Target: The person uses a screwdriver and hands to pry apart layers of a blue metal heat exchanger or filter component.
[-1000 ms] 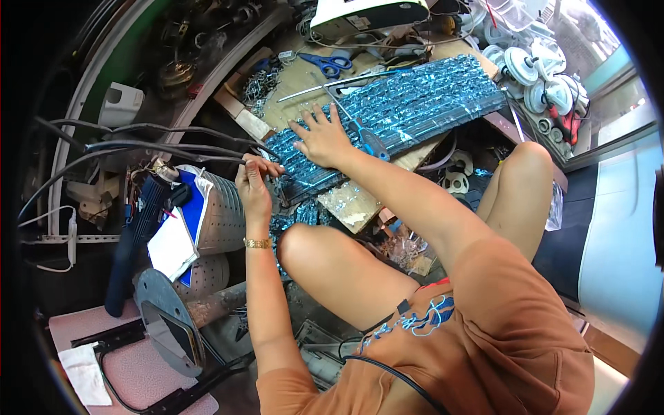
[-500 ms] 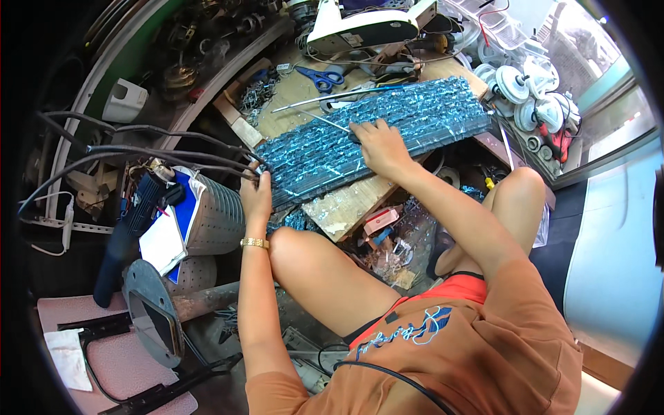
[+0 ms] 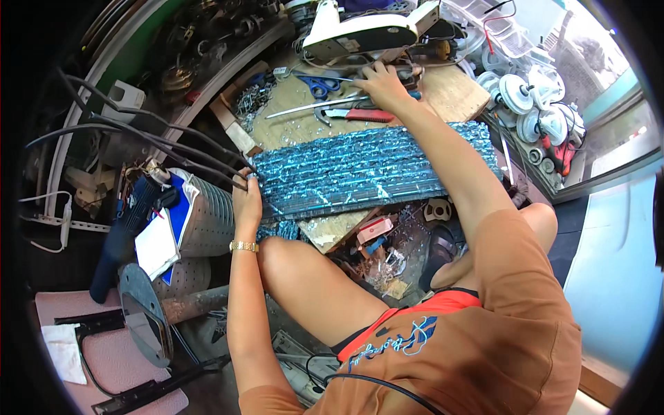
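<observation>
A long blue-and-black finned coil (image 3: 360, 166), its fins crumpled, lies across the near side of the wooden bench top. My left hand (image 3: 247, 200) is closed round its left end, where bent black pipes (image 3: 159, 142) stick out. Beyond the coil, my right hand (image 3: 382, 86) is over the tools with fingers curled. A thin metal shaft, seemingly a screwdriver (image 3: 325, 77), runs leftward from it; the handle is hidden by the fingers. Close by lie blue-handled scissors (image 3: 319, 86), a long metal rod (image 3: 311, 108) and red-handled pliers (image 3: 360, 115).
A white-and-black machine (image 3: 360, 41) stands at the back of the bench (image 3: 453, 90). White round plastic parts (image 3: 515, 93) crowd the right. A perforated metal drum (image 3: 211, 214) stands at left, a pink box (image 3: 375, 229) below the bench. Small screws lie at far left.
My right hand has moved off the coil to the far tools, with the thin shaft moving along. The coil has shifted nearer me and turned more level, uncovering the red-handled pliers.
</observation>
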The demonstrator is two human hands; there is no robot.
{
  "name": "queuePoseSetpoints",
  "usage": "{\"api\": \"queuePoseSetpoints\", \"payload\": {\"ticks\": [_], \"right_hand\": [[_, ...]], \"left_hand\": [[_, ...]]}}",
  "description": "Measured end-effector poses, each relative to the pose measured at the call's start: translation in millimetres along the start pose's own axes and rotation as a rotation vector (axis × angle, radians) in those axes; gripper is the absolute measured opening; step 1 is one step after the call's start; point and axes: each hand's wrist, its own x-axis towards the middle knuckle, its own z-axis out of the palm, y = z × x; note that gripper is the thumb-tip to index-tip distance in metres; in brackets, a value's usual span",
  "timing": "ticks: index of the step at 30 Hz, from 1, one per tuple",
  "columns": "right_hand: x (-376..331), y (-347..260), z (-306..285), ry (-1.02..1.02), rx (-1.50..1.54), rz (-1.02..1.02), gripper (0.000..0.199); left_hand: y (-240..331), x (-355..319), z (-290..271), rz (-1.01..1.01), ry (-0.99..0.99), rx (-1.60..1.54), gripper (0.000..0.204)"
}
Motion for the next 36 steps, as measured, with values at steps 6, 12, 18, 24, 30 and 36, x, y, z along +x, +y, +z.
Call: {"api": "queuePoseSetpoints", "payload": {"ticks": [6, 12, 18, 24, 30, 36], "right_hand": [[-6, -84, -2, -0.046, 0.146, 0.034, 0.022], [-13, -71, 6, -0.147, 0.037, 0.018, 0.016], [-5, -53, -13, -0.248, 0.300, 0.135, 0.020], [-29, -10, -78, -0.212, 0.520, 0.640, 0.041], [-175, 141, -120, -0.335, 0.211, 0.935, 0.075], [-261, 129, -120, -0.367, 0.264, 0.932, 0.061]], "left_hand": [[-8, -18, -35, 0.077, 0.018, 0.287, 0.051], [144, -69, -56, -0.139, -0.362, 0.984, 0.060], [326, -88, -43, 0.744, -0.490, 0.589, 0.038], [367, -110, -20, 1.032, -0.606, 0.393, 0.037], [364, -109, 5, 1.160, -0.574, 0.165, 0.040], [192, -31, -21, -0.007, -0.077, 0.467, 0.049]]}}
